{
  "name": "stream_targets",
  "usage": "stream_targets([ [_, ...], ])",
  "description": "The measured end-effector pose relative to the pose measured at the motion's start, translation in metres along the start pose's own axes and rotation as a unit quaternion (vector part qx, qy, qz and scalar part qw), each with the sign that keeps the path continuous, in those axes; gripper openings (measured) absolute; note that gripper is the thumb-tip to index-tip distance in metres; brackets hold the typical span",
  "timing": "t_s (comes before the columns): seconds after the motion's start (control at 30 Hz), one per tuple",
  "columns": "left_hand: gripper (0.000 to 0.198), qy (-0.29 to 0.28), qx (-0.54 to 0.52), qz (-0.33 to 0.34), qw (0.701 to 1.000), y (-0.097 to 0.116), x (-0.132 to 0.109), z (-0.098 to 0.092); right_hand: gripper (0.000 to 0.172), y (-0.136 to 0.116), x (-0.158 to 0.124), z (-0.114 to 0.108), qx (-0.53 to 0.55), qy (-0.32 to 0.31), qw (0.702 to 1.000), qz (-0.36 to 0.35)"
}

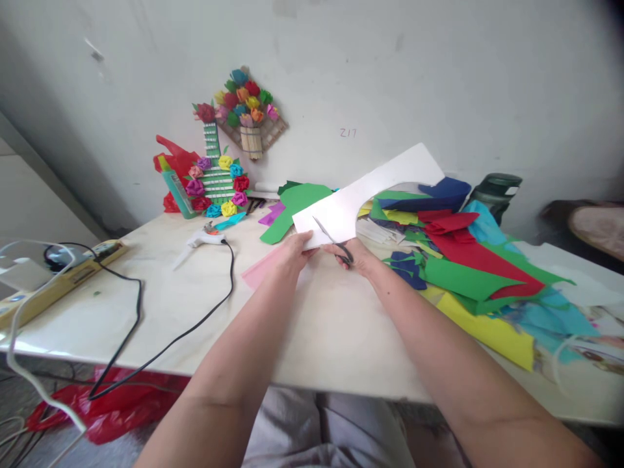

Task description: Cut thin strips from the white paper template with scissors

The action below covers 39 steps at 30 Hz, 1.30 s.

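A large white sheet of paper or card, with a curved piece cut out of its lower side, is held up over the table. My left hand grips its lower left edge, thumb on top. In my right hand is a pair of scissors with dark handles. One blade lies across the face of the white sheet near my left hand; the other blade is hidden. Under and beside my left hand lies a pink sheet. Green paper is just behind the white sheet.
A white glue gun with a black cord lies at left, near a yellow power strip. Paper-flower crafts and a glue bottle stand by the wall. Coloured paper scraps pile up at right, before a dark green bottle.
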<state>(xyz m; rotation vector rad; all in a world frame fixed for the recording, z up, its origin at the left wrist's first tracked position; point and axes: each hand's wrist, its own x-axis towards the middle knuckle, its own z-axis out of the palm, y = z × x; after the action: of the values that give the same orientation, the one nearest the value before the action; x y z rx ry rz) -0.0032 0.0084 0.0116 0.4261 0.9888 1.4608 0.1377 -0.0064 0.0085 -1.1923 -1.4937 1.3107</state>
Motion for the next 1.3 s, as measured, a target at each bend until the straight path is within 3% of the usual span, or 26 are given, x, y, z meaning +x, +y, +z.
stream_targets([
  [0.43,0.023,0.004,-0.030,-0.024,0.999,-0.001,0.009,-0.006,0.028,0.000,0.002,0.005,-0.025,0.034,0.999,-0.029],
  [1.07,0.021,-0.009,-0.006,-0.001,1.000,-0.002,0.004,-0.002,0.031,0.008,0.004,0.001,0.013,-0.013,1.000,-0.009],
  [1.2,0.021,-0.007,-0.009,0.005,1.000,-0.003,0.001,0.001,0.032,0.010,0.006,0.001,0.010,0.003,1.000,0.011],
  [1.3,0.023,0.001,-0.010,0.000,1.000,-0.002,0.000,0.000,0.033,0.012,0.006,0.002,0.002,0.013,1.000,-0.012],
])
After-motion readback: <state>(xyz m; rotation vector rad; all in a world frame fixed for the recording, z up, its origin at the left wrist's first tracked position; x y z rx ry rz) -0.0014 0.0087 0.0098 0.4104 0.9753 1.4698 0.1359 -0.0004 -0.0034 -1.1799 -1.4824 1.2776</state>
